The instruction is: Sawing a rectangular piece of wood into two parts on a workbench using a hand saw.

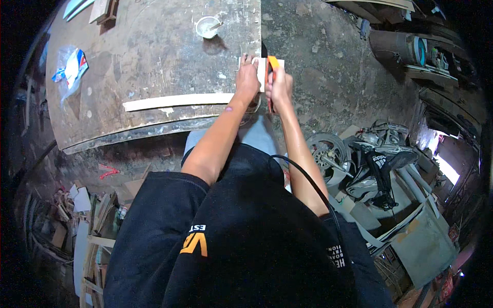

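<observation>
At the right edge of the wooden table [154, 56], my left hand [248, 82] presses down on a small white board [262, 77], its fingers bent over it. Part of the board sticks out past the table edge. My right hand [280, 87] is closed around a long, narrow orange tool [272, 62], held right against the board. Orange shows beyond both ends of my grip; its working edge is hidden, so its exact kind does not show. Below my left wrist, a long white strip [177, 102] lies along the table's near side.
A white cup [208, 27] with a stick in it stands farther back on the table. A crumpled plastic bag [72, 71] lies at the left, near wood pieces [102, 11]. A motorbike [375, 159] stands at the right; scrap wood [95, 246] is piled lower left.
</observation>
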Motion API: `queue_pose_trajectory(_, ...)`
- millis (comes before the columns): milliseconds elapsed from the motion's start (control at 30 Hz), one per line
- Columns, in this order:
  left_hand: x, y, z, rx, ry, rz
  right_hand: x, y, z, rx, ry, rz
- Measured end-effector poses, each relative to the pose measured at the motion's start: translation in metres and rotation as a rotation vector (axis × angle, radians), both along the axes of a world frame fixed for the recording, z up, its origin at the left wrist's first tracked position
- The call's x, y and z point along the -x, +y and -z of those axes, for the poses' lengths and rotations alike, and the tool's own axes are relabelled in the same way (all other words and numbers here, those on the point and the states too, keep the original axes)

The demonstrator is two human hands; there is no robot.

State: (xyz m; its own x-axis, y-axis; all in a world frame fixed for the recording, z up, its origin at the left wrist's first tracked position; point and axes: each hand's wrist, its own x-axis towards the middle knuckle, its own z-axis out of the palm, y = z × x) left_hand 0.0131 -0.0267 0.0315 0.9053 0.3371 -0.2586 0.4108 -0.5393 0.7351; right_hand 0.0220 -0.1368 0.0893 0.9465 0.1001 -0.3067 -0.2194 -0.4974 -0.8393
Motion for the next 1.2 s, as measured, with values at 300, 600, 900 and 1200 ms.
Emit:
queue_pose_trajectory(300,-0.005,0.011,-0.006,-0.036,0.018,-0.018,0.04,0.001,-0.051,-0.285,0.289,0.169)
queue_pose_trajectory(600,0.012,0.012,0.01,-0.157,-0.089,0.104,0.071,-0.009,-0.094,-0.455,0.45,0.252)
queue_pose_trajectory(900,0.013,0.015,0.019,-0.12,-0.074,0.021,0.068,-0.007,-0.111,-0.367,0.52,0.24)
queue_pose_trajectory(1200,0.024,0.004,0.029,-0.154,-0.117,0.061,0.031,0.014,-0.048,-0.066,0.166,0.142)
